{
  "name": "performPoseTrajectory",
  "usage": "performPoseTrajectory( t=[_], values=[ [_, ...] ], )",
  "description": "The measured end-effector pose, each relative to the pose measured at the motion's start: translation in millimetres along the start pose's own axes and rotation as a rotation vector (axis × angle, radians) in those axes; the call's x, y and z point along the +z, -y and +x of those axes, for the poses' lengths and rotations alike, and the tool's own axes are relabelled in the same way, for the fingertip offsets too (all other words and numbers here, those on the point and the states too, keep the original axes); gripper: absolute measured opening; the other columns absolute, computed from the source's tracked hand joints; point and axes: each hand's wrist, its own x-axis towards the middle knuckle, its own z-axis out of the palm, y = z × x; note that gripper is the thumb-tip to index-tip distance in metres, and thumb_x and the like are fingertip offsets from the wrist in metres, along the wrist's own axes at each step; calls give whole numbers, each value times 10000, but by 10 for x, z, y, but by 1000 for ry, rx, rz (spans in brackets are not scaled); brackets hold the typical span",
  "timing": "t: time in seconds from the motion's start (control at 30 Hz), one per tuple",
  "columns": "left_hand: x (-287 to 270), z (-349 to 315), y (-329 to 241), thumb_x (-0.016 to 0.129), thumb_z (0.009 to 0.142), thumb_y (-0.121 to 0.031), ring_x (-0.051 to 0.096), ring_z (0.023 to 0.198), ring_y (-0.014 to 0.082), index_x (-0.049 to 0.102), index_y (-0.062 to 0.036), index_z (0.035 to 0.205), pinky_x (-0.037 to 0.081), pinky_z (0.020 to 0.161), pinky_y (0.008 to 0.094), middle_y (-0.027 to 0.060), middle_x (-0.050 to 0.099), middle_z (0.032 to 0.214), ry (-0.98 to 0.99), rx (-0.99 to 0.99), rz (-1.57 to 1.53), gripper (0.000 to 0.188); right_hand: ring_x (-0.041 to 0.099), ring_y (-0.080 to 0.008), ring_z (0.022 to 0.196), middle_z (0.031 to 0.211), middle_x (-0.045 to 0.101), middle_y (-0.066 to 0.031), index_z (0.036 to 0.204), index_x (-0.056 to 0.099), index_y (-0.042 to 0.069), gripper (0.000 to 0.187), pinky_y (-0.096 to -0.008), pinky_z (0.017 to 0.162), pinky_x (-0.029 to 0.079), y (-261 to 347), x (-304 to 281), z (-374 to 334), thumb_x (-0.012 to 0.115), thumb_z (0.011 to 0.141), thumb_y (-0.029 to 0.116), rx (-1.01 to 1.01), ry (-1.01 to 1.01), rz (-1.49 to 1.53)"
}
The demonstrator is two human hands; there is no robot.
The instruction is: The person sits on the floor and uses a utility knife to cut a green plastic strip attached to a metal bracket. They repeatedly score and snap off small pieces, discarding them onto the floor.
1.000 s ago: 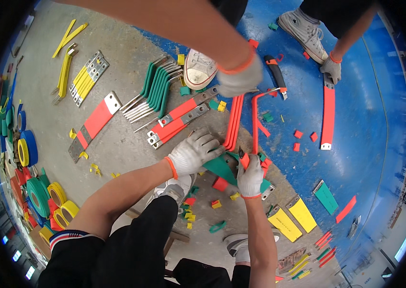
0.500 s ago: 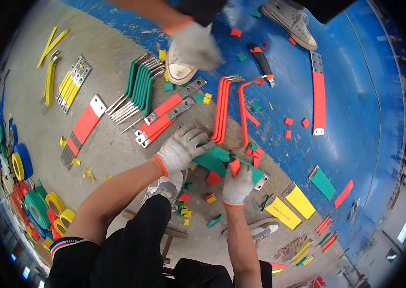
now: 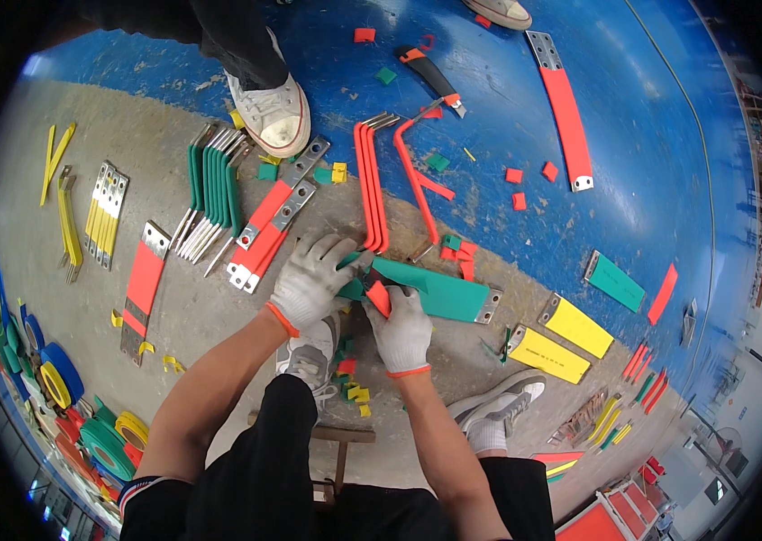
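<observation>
A flat metal bar in a green sleeve (image 3: pixel 439 287) lies crosswise in front of me, its bare holed end (image 3: pixel 488 306) to the right. My left hand (image 3: pixel 309 279), in a white glove, is closed on the left end of the green sleeve. In my gloved right hand (image 3: pixel 401 334) is a red-and-black knife (image 3: pixel 378 295), held close to the sleeve near my left fingers. Its blade is hidden. A loose-looking green flap stands up from the sleeve between the hands. Bent red-sleeved bars (image 3: pixel 370 189) lie just beyond.
Green-sleeved bent bars (image 3: pixel 217 189) and flat red-sleeved bars (image 3: pixel 264 212) lie ahead left. A black-and-orange utility knife (image 3: pixel 432 77) rests on the blue floor. Yellow-sleeved bars (image 3: pixel 550 354) lie at right, tape-like coils (image 3: pixel 61 370) at left. A co-worker's white shoe (image 3: pixel 277 117) stands ahead.
My right hand and the knife have moved left along the green sleeve, toward my left hand. The co-worker's gloved hand has left the view and their shoes have shifted. My view has turned.
</observation>
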Motion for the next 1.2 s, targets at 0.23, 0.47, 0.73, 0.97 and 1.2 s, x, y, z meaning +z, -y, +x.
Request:
performPoseTrajectory(
  t=[0.23, 0.47, 0.73, 0.97, 1.2],
  values=[
    [0, -24, 3, 739, 743, -198, 570, 1302, 346, 644, -197, 1411, 410, 1152, 553, 101, 618, 1366, 15, 12, 52, 675, 720, -342, 839, 1163, 702, -85, 1077, 719, 119, 325, -442, 693, 575, -13, 186, -316, 798, 762, 133, -45, -95, 72],
    [-60, 20, -34, 935, 577, -323, 528, 1332, 364, 620, -208, 1427, 404, 1149, 548, 94, 592, 1390, 65, -1, 13, 914, 726, -338, 825, 1151, 709, -98, 1102, 748, 121, 378, -427, 680, 578, 6, 405, -489, 774, 728, 78, 40, -210, 113],
    [-84, 41, -51, 944, 576, -304, 513, 1338, 369, 568, -214, 1482, 373, 1171, 560, 100, 566, 1414, 112, 6, 26, 985, 736, -346, 897, 1203, 694, -100, 1213, 733, 145, 451, -432, 725, 596, 24, 387, -582, 795, 768, 106, 95, -197, 184],
    [-85, 9, -70, 920, 636, -287, 495, 1362, 377, 544, -185, 1508, 373, 1177, 556, 132, 544, 1449, 184, -23, 85, 955, 721, -394, 1013, 1280, 672, -132, 1295, 706, 174, 503, -460, 809, 606, -70, 35, -665, 779, 808, 71, 131, -209, 442],
    [-342, 252, -184, 864, 718, -260, 488, 1393, 425, 535, -140, 1519, 393, 1172, 569, 201, 529, 1497, 363, 59, 130, 875, 634, -257, 819, 893, 665, -204, 1113, 668, -16, 257, -395, 740, 522, -498, -336, -481, 673, 1026, 225, 541, -126, 701]
  ],
)
